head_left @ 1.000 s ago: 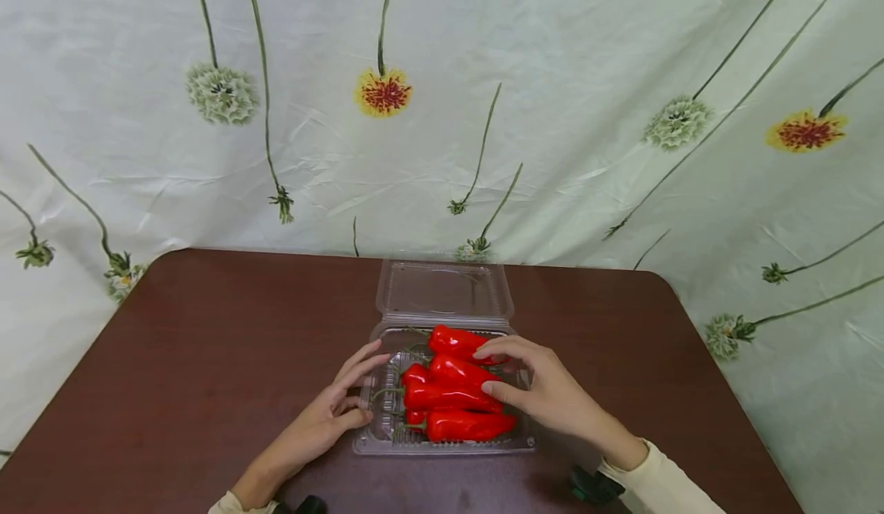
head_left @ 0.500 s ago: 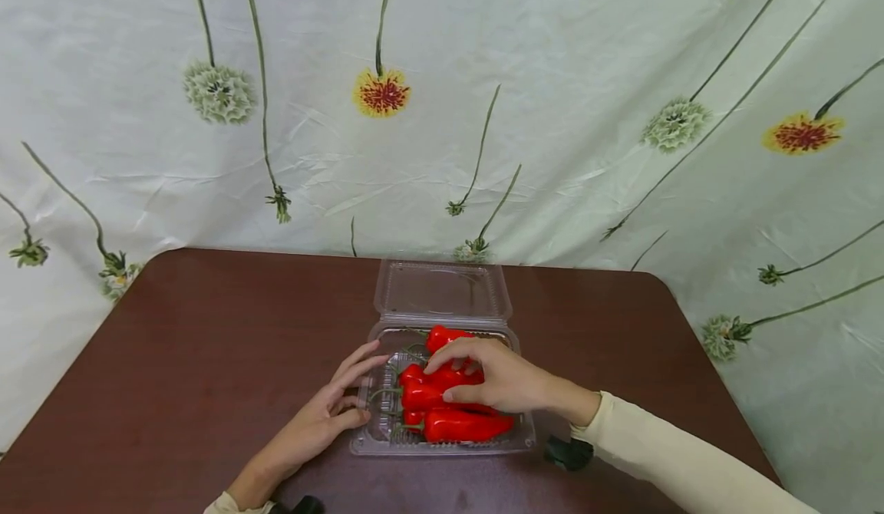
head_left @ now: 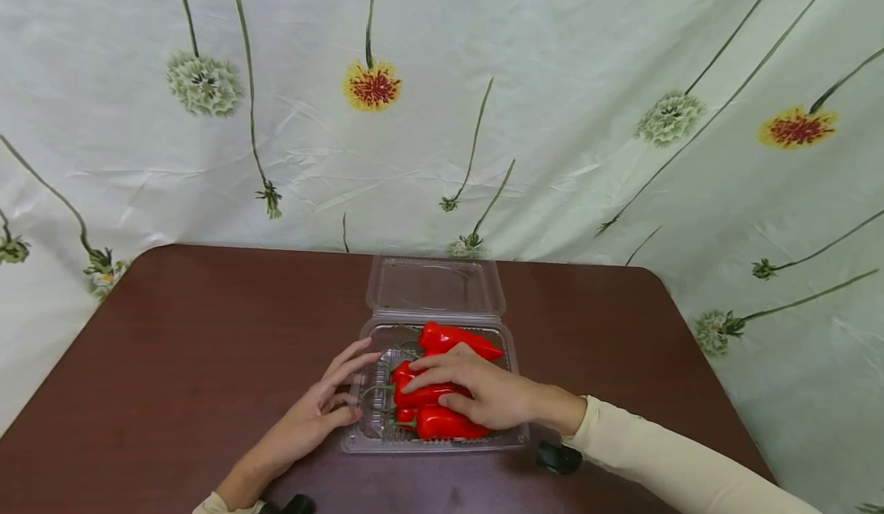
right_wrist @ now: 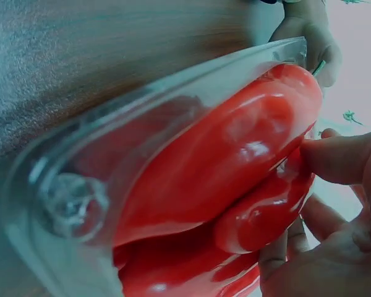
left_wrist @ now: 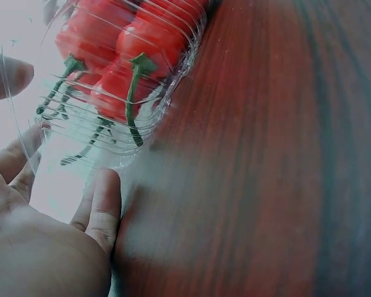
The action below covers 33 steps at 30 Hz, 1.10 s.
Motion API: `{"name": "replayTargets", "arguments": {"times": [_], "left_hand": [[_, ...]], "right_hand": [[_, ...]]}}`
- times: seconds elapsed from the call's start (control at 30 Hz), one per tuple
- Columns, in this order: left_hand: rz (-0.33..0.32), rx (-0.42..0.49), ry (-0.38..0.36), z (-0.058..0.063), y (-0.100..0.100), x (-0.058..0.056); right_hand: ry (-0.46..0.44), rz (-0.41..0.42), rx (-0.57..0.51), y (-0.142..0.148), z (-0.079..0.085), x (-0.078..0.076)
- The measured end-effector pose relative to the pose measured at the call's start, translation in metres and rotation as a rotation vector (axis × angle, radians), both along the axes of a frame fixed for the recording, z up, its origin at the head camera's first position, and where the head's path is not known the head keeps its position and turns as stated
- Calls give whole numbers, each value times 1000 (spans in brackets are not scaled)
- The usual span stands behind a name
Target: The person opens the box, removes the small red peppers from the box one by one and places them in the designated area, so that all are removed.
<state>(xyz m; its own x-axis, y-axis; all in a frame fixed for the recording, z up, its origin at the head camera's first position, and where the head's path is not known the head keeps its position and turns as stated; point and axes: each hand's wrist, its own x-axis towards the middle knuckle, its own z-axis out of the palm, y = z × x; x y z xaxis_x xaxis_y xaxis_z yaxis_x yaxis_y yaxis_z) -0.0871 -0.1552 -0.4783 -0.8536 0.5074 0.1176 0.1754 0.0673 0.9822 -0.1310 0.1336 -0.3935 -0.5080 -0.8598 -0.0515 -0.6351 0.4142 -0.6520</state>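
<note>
Several glossy red peppers with green stems lie side by side in a clear plastic clamshell box (head_left: 433,446), stems toward the left. My right hand (head_left: 499,393) reaches over them from the right, its thumb and fingers on either side of a middle pepper (head_left: 423,397), also visible as a short red pepper (right_wrist: 256,219) between the fingers in the right wrist view. At the box's left rim, my left hand (head_left: 307,416) has its fingers spread, fingertips right against the clear wall. The far pepper (head_left: 459,339) and near pepper (head_left: 442,423) lie uncovered. My right hand hides the peppers' right ends.
The hinged lid (head_left: 435,288) lies open behind the box, toward the table's far edge. Brown wooden table (head_left: 228,330) extends to both sides. A white floral cloth (head_left: 566,130) hangs behind it. Black wrist straps (head_left: 558,458) sit below the sleeves.
My right hand has moved left from the peppers' right ends, then nearer, over the middle ones, uncovering the far pepper. My left hand stays at the box's rim. The head view has shifted slightly.
</note>
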Motion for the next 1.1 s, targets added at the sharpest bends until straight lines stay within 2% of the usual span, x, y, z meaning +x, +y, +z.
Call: {"name": "replayTargets", "arguments": {"times": [0.2,0.4,0.6,0.87,1.1], "left_hand": [[2,-7,-11,1,-1,-1],[0,9,14,2,-2,-2],[14,-3,9,2,-1,-2],[19,-21,-9,-3,1,1],[25,-29,10,-1,0,0]], "right_hand": [[98,67,46,-4,1,2],[151,67,29,-7,2,2],[101,44,-2,-7,5,0],[14,36,9,-4,4,-3],[-64,-28,-37,-1,5,-5]]}}
